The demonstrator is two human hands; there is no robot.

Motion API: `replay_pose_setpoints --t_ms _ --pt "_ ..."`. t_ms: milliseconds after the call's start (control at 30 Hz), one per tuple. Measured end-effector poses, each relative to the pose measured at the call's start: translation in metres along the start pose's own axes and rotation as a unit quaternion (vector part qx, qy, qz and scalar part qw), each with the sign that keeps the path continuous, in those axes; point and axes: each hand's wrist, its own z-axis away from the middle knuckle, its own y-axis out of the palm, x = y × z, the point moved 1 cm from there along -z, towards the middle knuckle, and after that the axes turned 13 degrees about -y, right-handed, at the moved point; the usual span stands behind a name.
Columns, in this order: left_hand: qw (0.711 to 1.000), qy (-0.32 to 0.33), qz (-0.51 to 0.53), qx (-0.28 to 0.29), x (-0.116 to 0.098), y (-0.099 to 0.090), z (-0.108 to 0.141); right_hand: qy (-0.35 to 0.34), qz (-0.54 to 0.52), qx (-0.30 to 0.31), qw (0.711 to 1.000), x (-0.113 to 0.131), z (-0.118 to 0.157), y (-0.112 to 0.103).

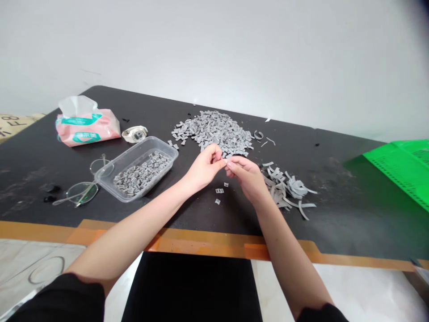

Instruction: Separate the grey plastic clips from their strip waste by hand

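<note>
My left hand (pixel 204 167) and my right hand (pixel 246 176) meet above the black table (pixel 328 210), with their fingertips pinched together. Anything between those fingertips is hidden. Just beyond them lies a large heap of small grey ridged pieces (pixel 212 130), almost touching my left fingers. Two loose pieces (pixel 219 191) lie below my hands. Curled grey strip offcuts (pixel 284 188) sit beside my right hand. To the left of my left hand stands a clear plastic tub (pixel 161 150) holding more grey pieces.
A pink tissue pack (pixel 87 127), a white wristwatch (pixel 134 133) and wire glasses (pixel 82 193) lie at the table's left. A green plastic crate (pixel 402 167) overhangs the right side. Orange tape (pixel 201 243) lines the table's front edge, and a white wall rises behind.
</note>
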Motion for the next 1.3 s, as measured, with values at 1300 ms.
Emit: replay_pose_setpoints --t_ms 1300 --pt "0.992 -0.035 -0.124 -0.011 0.0033 -0.0039 -0.0019 -0.039 0.077 -0.081 0.993 0.0034 -0.0056 -0.0036"
